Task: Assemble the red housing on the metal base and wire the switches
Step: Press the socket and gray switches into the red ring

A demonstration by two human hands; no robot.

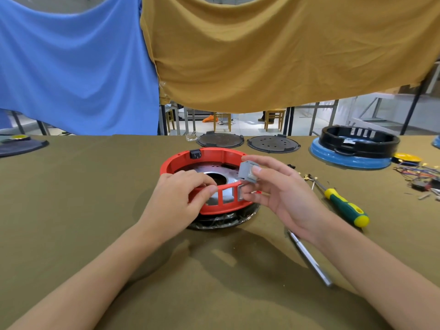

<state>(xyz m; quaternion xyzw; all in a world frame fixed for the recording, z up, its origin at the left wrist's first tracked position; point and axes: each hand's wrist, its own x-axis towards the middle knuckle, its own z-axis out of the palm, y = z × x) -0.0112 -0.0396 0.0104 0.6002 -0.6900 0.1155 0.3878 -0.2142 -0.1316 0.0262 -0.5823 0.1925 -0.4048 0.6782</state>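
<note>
The red ring-shaped housing (209, 156) sits on the round metal base (228, 220) in the middle of the table. A black socket (195, 154) is fitted in the housing's far wall. My left hand (181, 194) grips the near rim of the housing, fingers curled over the slotted wall. My right hand (273, 186) pinches a small grey switch block (247, 172) between thumb and fingers, just above the housing's right near side. Another grey switch (240, 192) sits in a slot of the wall below it.
A yellow-green screwdriver (342, 203) and a thin metal tool (309, 257) lie to the right. Coloured wires and switches (419, 177) are at the far right. Two dark discs (220, 140) and a black ring on a blue base (357, 141) stand at the back.
</note>
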